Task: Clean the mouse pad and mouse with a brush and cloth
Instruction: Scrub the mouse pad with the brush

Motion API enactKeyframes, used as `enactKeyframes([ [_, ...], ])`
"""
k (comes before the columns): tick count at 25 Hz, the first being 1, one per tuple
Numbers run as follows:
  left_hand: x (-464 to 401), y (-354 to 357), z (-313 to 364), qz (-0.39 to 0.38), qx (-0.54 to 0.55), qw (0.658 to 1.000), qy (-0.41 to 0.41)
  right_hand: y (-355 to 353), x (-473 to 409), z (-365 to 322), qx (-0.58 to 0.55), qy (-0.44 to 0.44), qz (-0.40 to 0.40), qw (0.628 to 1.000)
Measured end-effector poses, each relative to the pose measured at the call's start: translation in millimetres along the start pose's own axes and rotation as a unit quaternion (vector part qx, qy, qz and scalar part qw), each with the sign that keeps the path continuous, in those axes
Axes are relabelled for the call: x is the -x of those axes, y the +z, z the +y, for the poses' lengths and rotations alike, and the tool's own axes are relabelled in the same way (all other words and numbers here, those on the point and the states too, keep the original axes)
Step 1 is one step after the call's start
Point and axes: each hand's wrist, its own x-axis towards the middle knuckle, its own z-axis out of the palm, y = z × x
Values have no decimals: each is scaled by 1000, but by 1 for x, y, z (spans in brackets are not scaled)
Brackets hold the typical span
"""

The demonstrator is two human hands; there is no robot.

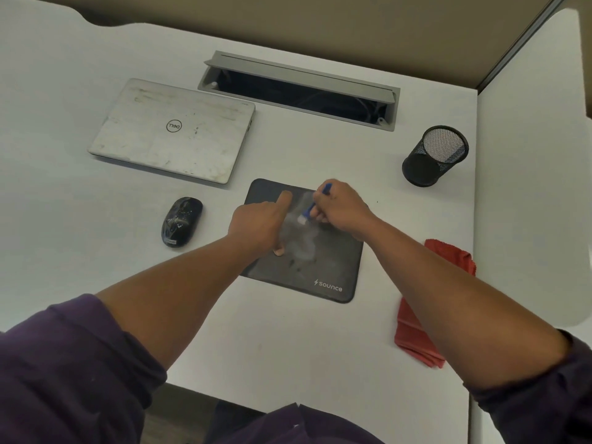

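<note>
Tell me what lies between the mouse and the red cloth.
Head view: the mouse pad, with both hands on it, left hand pressing, right hand holding the brush.

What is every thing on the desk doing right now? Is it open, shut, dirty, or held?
Mouse pad: flat, whitish dust on it.
Brush: held, bristles down on the pad.
Right hand: grips the brush.
Left hand: rests on the pad, finger straight.
Mouse: off the pad, speckled with dust.
Red cloth: lying unused, partly hidden by the arm.
Laptop: shut, smudged lid.
Mesh cup: upright.
Cable tray: lid open.
</note>
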Motion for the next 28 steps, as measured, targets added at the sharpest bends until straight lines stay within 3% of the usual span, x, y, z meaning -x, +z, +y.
enactKeyframes([
  [2,-1,1,-1,-2,3,1000,3,3,-3,-6,63,-71,121,988],
  [3,-1,1,-2,-3,7,1000,4,4,-3,-6,65,-91,133,985],
  [6,-3,2,-5,-1,17,1000,-1,8,-2,-6,36,-40,6,999],
  [7,-4,2,-5,0,17,1000,0,7,-3,-5,73,-42,-7,996],
  [9,-4,3,-4,0,17,1000,1,3,-1,-5,160,-92,65,981],
  [10,-4,3,-4,1,17,1000,-1,3,0,-5,150,-112,74,979],
  [13,-4,4,-5,7,22,1000,6,9,4,-5,94,-72,-39,992],
  [17,-4,3,-6,5,20,1000,4,9,6,-3,207,-142,110,962],
  [18,-4,3,-6,7,21,1000,6,10,8,-2,208,-142,96,963],
  [20,-4,4,-6,8,20,1000,12,14,12,-1,192,-99,-6,976],
  [22,-3,4,-5,10,17,1000,14,17,21,-5,100,-50,-78,991],
  [25,-1,2,-5,10,11,1000,10,19,36,-2,105,-87,-16,991],
  [28,2,-1,-2,11,-4,1000,7,29,54,5,135,-65,-116,982],
])
